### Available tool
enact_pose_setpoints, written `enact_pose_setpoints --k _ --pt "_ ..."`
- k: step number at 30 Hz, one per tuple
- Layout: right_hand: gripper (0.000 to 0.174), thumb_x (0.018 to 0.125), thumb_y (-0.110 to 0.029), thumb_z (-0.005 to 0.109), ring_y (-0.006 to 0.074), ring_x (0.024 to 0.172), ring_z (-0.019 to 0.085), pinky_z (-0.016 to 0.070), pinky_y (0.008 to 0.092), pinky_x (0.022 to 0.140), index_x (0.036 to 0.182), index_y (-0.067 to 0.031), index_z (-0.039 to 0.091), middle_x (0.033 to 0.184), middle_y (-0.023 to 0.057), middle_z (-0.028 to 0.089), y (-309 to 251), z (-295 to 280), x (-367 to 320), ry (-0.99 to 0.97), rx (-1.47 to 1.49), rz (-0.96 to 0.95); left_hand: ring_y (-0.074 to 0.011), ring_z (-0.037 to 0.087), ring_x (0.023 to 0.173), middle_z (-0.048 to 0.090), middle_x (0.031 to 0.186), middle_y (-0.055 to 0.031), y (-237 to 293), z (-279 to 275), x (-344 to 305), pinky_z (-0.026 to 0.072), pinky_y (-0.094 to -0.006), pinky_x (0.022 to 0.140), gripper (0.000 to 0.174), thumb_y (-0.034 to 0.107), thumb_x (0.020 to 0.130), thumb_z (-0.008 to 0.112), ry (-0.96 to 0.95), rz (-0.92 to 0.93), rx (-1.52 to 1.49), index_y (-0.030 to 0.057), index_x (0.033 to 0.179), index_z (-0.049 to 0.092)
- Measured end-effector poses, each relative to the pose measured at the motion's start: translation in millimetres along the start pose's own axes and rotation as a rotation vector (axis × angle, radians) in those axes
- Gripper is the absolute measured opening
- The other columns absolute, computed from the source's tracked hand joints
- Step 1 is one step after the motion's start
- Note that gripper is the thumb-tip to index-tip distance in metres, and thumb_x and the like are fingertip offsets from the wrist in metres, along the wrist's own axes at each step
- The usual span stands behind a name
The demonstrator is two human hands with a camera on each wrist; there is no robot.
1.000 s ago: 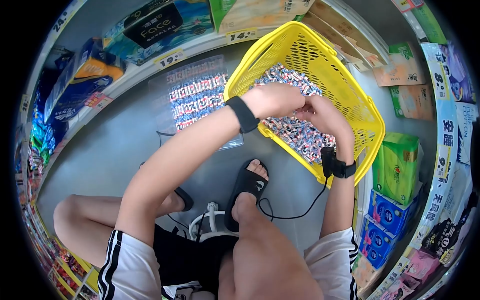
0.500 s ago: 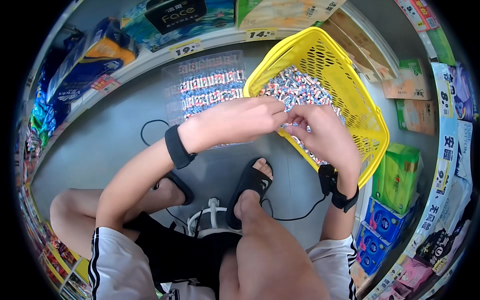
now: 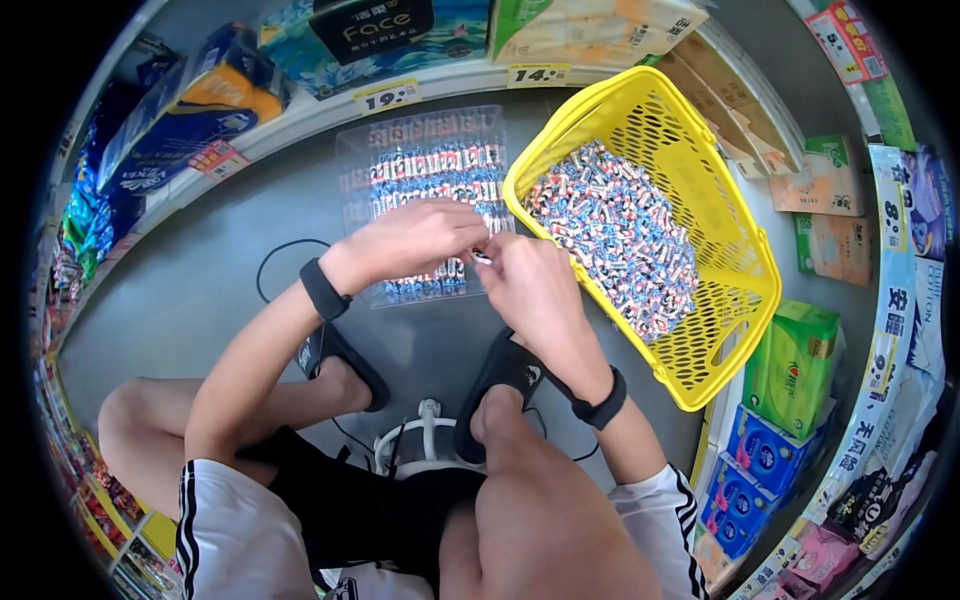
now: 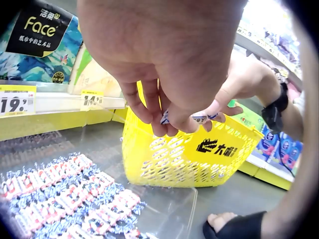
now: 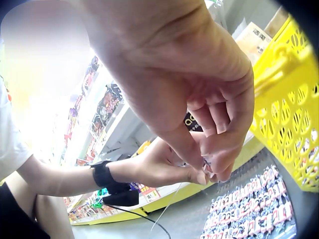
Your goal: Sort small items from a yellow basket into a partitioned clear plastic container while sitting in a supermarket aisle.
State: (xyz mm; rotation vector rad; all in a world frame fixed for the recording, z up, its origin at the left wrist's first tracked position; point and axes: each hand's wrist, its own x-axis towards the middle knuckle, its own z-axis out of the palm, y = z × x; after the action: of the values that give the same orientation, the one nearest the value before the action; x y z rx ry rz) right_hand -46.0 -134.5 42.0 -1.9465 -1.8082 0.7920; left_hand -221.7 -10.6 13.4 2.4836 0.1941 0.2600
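My left hand (image 3: 415, 240) and right hand (image 3: 535, 290) meet above the near right part of a clear plastic box (image 3: 420, 302). Both pinch small wrapped candies; in the head view a candy (image 3: 481, 257) shows between the fingertips. Seen from the left wrist, a blue-and-white candy wrapper (image 4: 166, 118) pokes out between the left fingers, and another printed candy (image 4: 200, 119) lies by the right fingertips. Rows of wrapped candies (image 3: 440, 188) fill the box side by side. To its right stands a yellow basket (image 3: 740, 215) heaped with loose candies (image 3: 615, 230).
Shelves with tissue packs (image 3: 370, 40) and price tags run along the back. More tissue packs, one green (image 3: 795, 365) and two blue (image 3: 740, 505), line the right side. A thin black cable (image 3: 262, 280) loops on the floor. Sandaled feet (image 3: 505, 375) are near the box.
Both hands have moved left, from over the loose candies in the basket to above the box. The camera view has shifted slightly, too.
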Motion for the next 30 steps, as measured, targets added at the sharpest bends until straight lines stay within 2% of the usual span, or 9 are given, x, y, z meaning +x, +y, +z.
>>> enact_pose_setpoints --k 2,4,9,11,18,21,23,29,30 --pt "0.018 0.087 -0.013 0.077 0.0423 0.077 0.074 0.0599 0.051 0.07 0.086 0.0039 0.072 0.078 0.0256 0.072 2.5 15.4 4.9 -0.016 0.008 0.019 -0.0372 0.065 0.09 0.064 0.091 -0.0154 -8.7 3.3 -12.0 0.0532 -0.0469 0.079 0.02 0.009 0.086 0.074 0.002 -0.003 0.004 0.0008 0.1 0.063" --pt "0.019 0.088 -0.018 0.079 0.0389 0.074 0.075 0.0598 0.048 0.074 0.09 0.0006 0.077 0.079 0.022 0.075 5.6 30.2 9.6 -0.052 0.002 0.083 -0.0372 0.065 0.089 0.063 0.091 -0.0153 -11.5 2.1 -18.4 0.0529 -0.0473 0.079 0.02 0.01 0.086 0.074 0.007 -0.037 0.031 0.0007 0.098 0.062" --pt "0.022 0.088 -0.021 0.079 0.04 0.077 0.075 0.0593 0.0487 0.074 0.088 0.0007 0.078 0.079 0.0235 0.074 15.1 58.0 18.2 0.001 0.079 0.117 -0.0367 0.066 0.09 0.064 0.091 -0.0148 -25.7 13.2 -22.3 0.053 -0.0475 0.079 0.021 0.009 0.084 0.075 -0.026 -0.086 0.054 0.0014 0.099 0.062" --pt "0.019 0.086 -0.017 0.077 0.0451 0.081 0.074 0.0604 0.0539 0.074 0.089 0.0011 0.074 0.083 0.0256 0.073 19.0 63.3 20.3 -0.024 0.065 0.13 -0.0365 0.066 0.091 0.065 0.092 -0.0147 -31.3 20.7 -20.6 0.0534 -0.0474 0.08 0.021 0.009 0.084 0.075 -0.064 -0.109 0.05 0.0018 0.099 0.062" --pt "0.019 0.082 -0.015 0.078 0.0448 0.082 0.075 0.0614 0.0521 0.076 0.091 0.0027 0.076 0.084 0.0261 0.074 32.0 80.2 26.1 -0.102 0.01 0.148 -0.0341 0.069 0.099 0.069 0.095 -0.0141 -52.3 54.5 -7.7 0.0562 -0.0466 0.086 0.018 0.007 0.082 0.071 -0.101 -0.056 0.083 0.0011 0.099 0.065" --pt "0.015 0.082 -0.013 0.078 0.0438 0.082 0.076 0.0622 0.0511 0.075 0.087 0.0009 0.076 0.084 0.0254 0.075 35.3 95.8 24.4 -0.096 -0.01 0.254 -0.0333 0.069 0.099 0.07 0.097 -0.0134 -56.1 70.4 -8.2 0.0572 -0.0464 0.087 0.017 0.007 0.082 0.07 -0.124 -0.082 0.082 0.0005 0.098 0.066" --pt "0.01 0.083 -0.01 0.077 0.0417 0.082 0.077 0.0635 0.0488 0.073 0.084 -0.0003 0.075 0.087 0.0241 0.076 32.5 110.5 22.9 -0.014 -0.115 0.303 -0.0331 0.069 0.1 0.071 0.099 -0.0131 -58.9 77.9 -8.7 0.0577 -0.0461 0.087 0.017 0.007 0.082 0.07 -0.132 -0.103 0.077 0.0003 0.098 0.067" --pt "0.008 0.09 -0.007 0.071 0.0383 0.082 0.078 0.0647 0.0465 0.071 0.087 -0.0019 0.076 0.088 0.0214 0.077 37.6 140.5 24.5 -0.036 -0.269 0.28 -0.0339 0.07 0.102 0.07 0.108 -0.0126 -71.2 97.7 -20.5 0.0588 -0.0441 0.087 0.033 0.004 0.083 0.07 -0.04 -0.088 0.065 0.0041 0.116 0.07" --pt "0.008 0.09 -0.007 0.071 0.0383 0.082 0.078 0.0647 0.0465 0.071 0.087 -0.0019 0.076 0.088 0.0214 0.077 36.4 141.6 25.7 -0.036 -0.27 0.28 -0.0338 0.07 0.104 0.07 0.11 -0.0126 -71.0 97.0 -22.4 0.0591 -0.0438 0.088 0.037 0.003 0.083 0.07 -0.057 -0.134 0.085 0.0054 0.12 0.07"
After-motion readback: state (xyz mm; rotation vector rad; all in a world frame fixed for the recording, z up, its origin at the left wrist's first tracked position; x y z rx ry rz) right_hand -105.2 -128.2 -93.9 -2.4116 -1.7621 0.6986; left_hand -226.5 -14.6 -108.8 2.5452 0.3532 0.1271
